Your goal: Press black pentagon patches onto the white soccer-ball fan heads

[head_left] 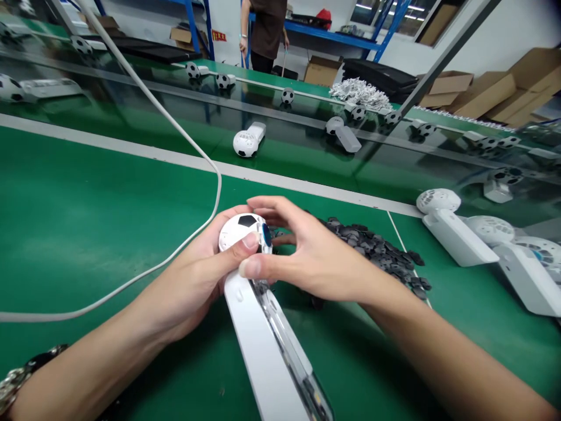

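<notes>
A white handheld fan [267,351] with a round, football-patterned head is in both hands, its long handle pointing down toward me. The handle's right side stands open and shows the inside parts. My left hand [205,257] wraps the head from the left, thumb pressed on its front beside a blue part. My right hand [302,251] grips from the right, with its thumb at the joint of head and handle; its other fingertips curl behind the head, partly hidden. A pile of small dark-grey pieces [377,248] lies just beyond my right hand.
Several similar white fans [460,234] stand at the right. More lie on the dark green belt [175,131] beyond the pale strip. A white cable [193,140] hangs across the left. A person [265,32] stands at the back, near cardboard boxes [322,70] and white cords [359,93].
</notes>
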### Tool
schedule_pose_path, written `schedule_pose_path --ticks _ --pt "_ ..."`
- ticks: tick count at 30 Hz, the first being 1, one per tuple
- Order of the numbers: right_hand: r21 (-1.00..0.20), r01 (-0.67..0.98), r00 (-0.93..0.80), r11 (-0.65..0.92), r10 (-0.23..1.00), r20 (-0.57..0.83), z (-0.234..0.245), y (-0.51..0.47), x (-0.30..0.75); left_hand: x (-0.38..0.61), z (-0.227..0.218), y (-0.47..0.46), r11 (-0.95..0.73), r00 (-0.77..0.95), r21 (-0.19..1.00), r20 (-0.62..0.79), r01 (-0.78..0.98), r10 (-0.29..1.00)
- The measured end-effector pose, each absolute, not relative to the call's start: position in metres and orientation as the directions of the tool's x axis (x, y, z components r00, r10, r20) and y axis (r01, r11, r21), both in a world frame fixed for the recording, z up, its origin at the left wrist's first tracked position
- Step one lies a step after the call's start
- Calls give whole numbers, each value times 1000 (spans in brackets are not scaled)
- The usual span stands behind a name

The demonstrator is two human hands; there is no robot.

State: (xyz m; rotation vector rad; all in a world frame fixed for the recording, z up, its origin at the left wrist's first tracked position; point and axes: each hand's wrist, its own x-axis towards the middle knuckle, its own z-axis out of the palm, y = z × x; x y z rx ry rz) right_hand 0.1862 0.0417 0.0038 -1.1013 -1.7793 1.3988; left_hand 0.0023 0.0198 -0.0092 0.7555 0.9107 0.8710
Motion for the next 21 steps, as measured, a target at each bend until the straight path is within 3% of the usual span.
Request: schedule_pose_path --ticks 4,9,14,18,21 --pt "-975 219 -496 44 865 -72 2 36 178 1 -8 16 417 328 838 -307 -351 893" --pt "-986 142 -483 89 875 10 6 27 172 0 -8 9 237 327 936 -146 -259 934" --pt "-954 219 -454 207 887 88 9 21 169 3 -10 2 215 267 949 -151 -229 952" --pt "-913 216 -457 346 862 219 3 19 169 -5 -17 0 66 334 993 -31 -95 942" --pt "-858 212 -448 468 827 340 -1 16 168 -13 -20 0 -85 255 996 80 10 964"
